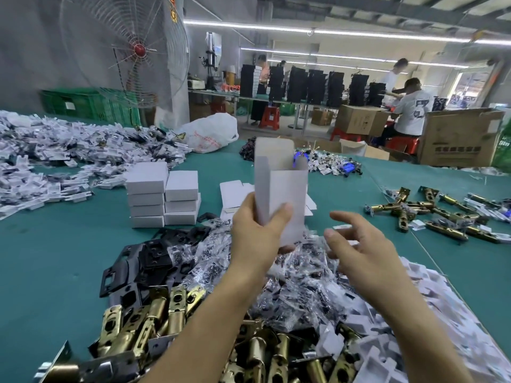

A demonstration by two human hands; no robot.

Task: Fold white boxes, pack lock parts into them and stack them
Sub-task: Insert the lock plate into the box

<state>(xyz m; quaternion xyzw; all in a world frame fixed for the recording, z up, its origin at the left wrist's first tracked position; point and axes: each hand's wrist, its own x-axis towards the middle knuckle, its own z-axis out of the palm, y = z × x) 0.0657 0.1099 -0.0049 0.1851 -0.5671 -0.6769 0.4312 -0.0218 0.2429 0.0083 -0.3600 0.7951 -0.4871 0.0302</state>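
My left hand (255, 236) grips a white box (280, 186) by its lower end and holds it upright above the table, its top flaps standing open. My right hand (356, 244) hovers just to the right of the box with fingers loosely curled, holding nothing. Below both hands lies a heap of small plastic screw bags (293, 288). Brass latch bolts (154, 319) are piled at the front, black strike plates (143, 261) to the left. Two stacks of closed white boxes (163, 197) stand at centre left. Flat unfolded boxes (235, 193) lie behind the held box.
The green table (55, 258) carries a big pile of white bagged parts (55, 158) at the far left, more latch bolts (431, 214) at the right and white plastic pieces (431, 308) at the lower right. A fan, cardboard cartons and seated workers are beyond the table.
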